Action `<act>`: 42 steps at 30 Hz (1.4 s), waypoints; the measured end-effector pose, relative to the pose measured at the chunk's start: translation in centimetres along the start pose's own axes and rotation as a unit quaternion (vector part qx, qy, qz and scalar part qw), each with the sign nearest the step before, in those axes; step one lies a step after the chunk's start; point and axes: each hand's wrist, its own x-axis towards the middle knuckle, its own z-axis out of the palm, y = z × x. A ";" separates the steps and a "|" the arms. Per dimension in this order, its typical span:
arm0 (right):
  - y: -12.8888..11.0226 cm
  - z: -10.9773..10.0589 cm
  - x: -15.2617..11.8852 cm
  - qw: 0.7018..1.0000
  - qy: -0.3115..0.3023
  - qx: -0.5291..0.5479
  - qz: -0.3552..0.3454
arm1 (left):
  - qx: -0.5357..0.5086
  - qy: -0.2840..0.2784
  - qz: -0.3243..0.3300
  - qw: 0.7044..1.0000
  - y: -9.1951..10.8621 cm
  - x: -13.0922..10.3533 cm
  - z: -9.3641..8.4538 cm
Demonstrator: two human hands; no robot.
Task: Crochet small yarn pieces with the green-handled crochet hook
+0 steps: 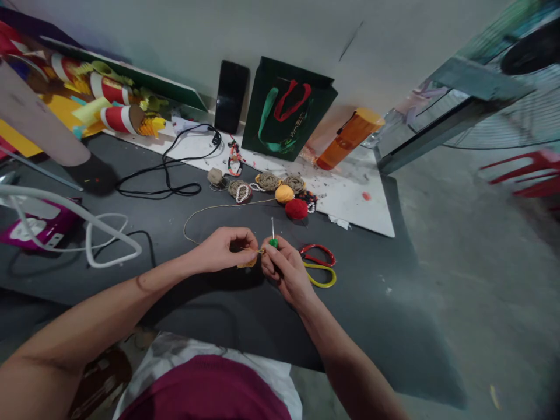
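My left hand (225, 249) pinches a thin jute cord (205, 211) and a small tan piece (249, 262) over a dark mat (371, 303). The cord loops away to the left and back toward the yarn balls. My right hand (284, 268) grips a green-handled tool (273, 240) whose thin metal tip points up, right beside the left fingertips. Red and yellow scissor handles (319, 263) lie just right of my right hand. Beyond the hands sit a yellow yarn ball (284, 193), a red yarn ball (296, 209) and several jute coils (268, 181).
A dark green gift bag (286, 111) and a black phone (231, 96) lean on the wall. An orange bottle (349, 139) lies on a white board (363, 210). A black cable (166, 175), a white cable (94, 230), a pink device (39, 224) and colourful paper crafts (109, 99) fill the left.
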 end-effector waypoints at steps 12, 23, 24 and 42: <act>0.1 0.0 0.1 0.999 0.035 0.001 -0.026 | -0.016 -0.002 -0.016 1.000 -0.1 0.0 0.1; 0.1 -0.2 0.3 0.997 0.077 -0.003 -0.025 | -0.025 -0.001 -0.007 1.000 -0.2 -0.1 0.0; 0.1 -0.2 0.3 0.998 0.067 -0.007 -0.016 | -0.024 0.000 -0.005 1.000 -0.2 0.0 0.0; -0.3 -0.6 0.2 0.998 -0.001 0.055 0.030 | -0.037 -0.006 -0.008 0.999 -0.2 0.1 -0.1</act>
